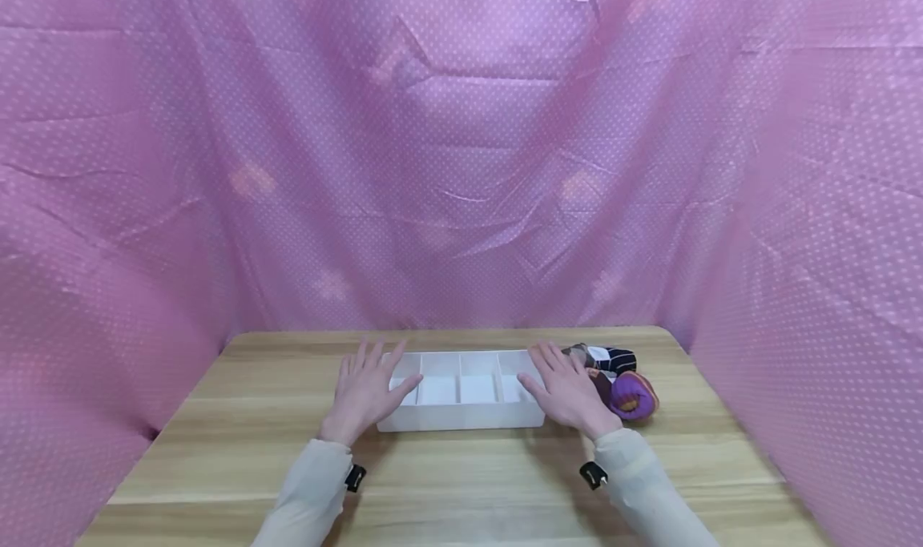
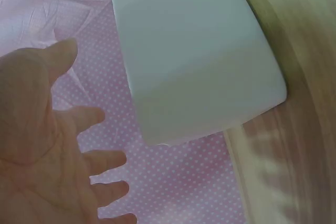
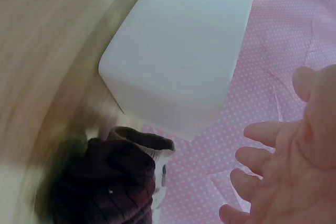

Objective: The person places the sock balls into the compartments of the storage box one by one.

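Observation:
A white open box [image 1: 461, 417] with a row of compartments lies lengthwise on the wooden table. Over its left end I hold my left hand [image 1: 364, 391], palm down with the fingers spread. My right hand [image 1: 570, 391] is spread the same way over the right end, partly covering that compartment. Both palms are free of any object. From the left wrist view, a gap shows between the fingers and the box's white wall [image 2: 194, 56]. In the right wrist view the fingers are likewise apart from the box [image 3: 173, 51], with a dark rolled sock [image 3: 105, 182] below it.
Several rolled socks lie right of the box, partly behind my right hand: a purple and orange one [image 1: 633, 395] in front, a black one with white stripes [image 1: 622, 360] behind. Pink dotted cloth [image 1: 461, 170] hangs around the back and sides of the table [image 1: 461, 483].

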Demonstrator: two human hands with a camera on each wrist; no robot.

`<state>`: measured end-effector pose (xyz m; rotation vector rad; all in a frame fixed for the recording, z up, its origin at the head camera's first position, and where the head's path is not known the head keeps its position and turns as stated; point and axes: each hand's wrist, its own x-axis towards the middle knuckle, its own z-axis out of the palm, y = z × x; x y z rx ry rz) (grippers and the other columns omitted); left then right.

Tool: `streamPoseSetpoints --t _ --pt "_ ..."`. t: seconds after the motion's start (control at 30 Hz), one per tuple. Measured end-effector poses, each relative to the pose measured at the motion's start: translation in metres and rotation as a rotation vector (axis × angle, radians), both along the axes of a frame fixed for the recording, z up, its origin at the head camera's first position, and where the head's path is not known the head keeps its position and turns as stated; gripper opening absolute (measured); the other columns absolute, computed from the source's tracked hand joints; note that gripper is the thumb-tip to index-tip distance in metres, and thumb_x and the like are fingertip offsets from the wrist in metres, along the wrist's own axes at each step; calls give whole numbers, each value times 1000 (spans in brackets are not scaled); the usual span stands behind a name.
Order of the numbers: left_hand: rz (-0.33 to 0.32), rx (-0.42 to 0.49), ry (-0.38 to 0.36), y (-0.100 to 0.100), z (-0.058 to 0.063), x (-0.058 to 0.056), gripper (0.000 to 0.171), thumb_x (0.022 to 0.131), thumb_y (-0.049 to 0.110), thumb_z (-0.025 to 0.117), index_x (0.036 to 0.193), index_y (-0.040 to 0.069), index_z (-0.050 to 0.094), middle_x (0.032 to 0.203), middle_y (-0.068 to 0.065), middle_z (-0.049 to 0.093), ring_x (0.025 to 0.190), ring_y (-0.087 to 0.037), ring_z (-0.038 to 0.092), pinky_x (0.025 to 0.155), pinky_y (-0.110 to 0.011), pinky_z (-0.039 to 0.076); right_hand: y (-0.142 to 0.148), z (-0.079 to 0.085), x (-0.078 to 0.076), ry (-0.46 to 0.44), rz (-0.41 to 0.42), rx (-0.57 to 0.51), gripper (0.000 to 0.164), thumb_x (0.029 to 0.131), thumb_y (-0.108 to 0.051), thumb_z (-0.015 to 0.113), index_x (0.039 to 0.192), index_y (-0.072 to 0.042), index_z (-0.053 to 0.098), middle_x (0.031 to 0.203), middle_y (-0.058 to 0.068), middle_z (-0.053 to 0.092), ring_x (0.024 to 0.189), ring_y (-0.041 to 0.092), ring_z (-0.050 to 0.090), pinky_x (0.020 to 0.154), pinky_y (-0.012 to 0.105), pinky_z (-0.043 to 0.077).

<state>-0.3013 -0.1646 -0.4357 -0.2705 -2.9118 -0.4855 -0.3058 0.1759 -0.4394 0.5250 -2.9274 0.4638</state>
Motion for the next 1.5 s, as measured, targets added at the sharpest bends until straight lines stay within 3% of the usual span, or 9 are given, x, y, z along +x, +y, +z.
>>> streamPoseSetpoints --t 0.33,0.63,0.93,1.2,1.3,1.5 --pt "3 166 35 1 8 -5 68 99 56 44 153 15 34 157 -26 26 144 -48 23 116 -70 18 1 6 -4 45 25 -134 70 101 -49 44 151 -2 32 158 19 29 147 37 25 122 55 22" --pt "-58 339 12 3 -5 -4 69 100 53 46 153 12 32 157 -17 34 144 -40 30 120 -60 24 3 -4 -3 -18 -6 -388 64 100 -40 54 150 -4 37 154 20 38 142 38 35 120 53 28" --pt "-17 483 -3 0 -14 -1 66 99 50 50 152 14 35 157 -16 34 145 -39 28 121 -60 21 4 -10 -1 -97 -65 -622 54 99 -31 58 146 -9 45 149 14 47 133 35 49 113 45 42" --pt "44 611 52 0 -25 -1 56 96 35 62 144 10 48 150 -18 44 138 -40 40 115 -58 34 15 -20 2 -158 -132 -836 52 97 -26 61 143 -6 48 141 19 54 131 34 52 112 45 44" --pt "69 653 33 -1 -29 0 54 96 31 62 144 10 48 151 -17 43 138 -40 40 114 -57 36 20 -22 4 -186 -147 -931 50 97 -21 62 142 -3 49 140 21 54 131 33 52 111 38 45" --pt "125 750 -28 -6 -36 4 55 97 24 62 147 11 43 153 -17 41 137 -41 41 113 -57 38 34 -22 6 -211 -158 -1043 47 97 -14 61 140 1 49 142 21 53 131 29 51 96 8 45"
